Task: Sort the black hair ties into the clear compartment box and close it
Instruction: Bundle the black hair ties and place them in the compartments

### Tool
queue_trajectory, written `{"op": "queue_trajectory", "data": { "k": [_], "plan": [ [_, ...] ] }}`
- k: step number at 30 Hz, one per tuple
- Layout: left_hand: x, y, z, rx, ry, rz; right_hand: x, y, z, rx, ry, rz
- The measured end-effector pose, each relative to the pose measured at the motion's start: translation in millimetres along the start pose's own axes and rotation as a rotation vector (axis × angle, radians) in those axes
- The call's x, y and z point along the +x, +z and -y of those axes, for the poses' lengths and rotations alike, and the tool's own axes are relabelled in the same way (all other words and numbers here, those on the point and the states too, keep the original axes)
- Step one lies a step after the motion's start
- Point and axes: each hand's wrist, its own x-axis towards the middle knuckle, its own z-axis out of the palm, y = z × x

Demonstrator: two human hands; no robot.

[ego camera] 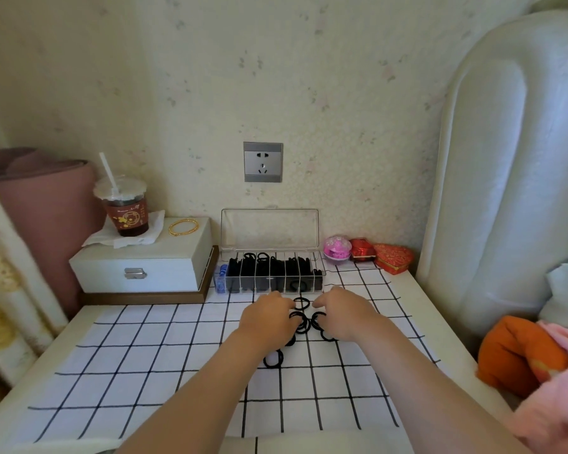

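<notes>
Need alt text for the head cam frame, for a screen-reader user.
Left hand and right hand reach into a small pile of black hair ties on a grid-patterned cloth. Just behind sits the clear compartment box, lid upright and open, most sections holding black ties.

The left hand [266, 319] and right hand [341, 317] are covering part of the ties [304, 322] on the counter [420, 309]. Their fingers [322, 303] are curling down out of sight, so they are not showing whether either is pinching a tie. Inside the box [269, 273] the ties are merging into one dark mass, too small for counting. A blue thing [221, 280] at its left end is too small to tell. The pink cloth [558, 404] is blurring and running off the right edge, and the roll [30, 191] is running off the left.
</notes>
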Motion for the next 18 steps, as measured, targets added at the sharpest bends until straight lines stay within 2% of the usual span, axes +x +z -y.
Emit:
{"op": "queue_trajectory", "data": {
  "k": [5,9,13,18],
  "plan": [
    [9,3,-4,0.031,-0.045,0.007,11,7,7,-0.089,0.021,-0.027],
    [14,4,-4,0.002,-0.032,0.0,19,4,6,-0.063,0.049,0.024],
    [17,6,-3,-0.035,-0.027,0.037,14,0,1,0.084,-0.011,0.002],
    [19,-4,3,-0.265,-0.069,-0.005,12,-7,-9,0.401,-0.04,-0.099]
  ]
}}
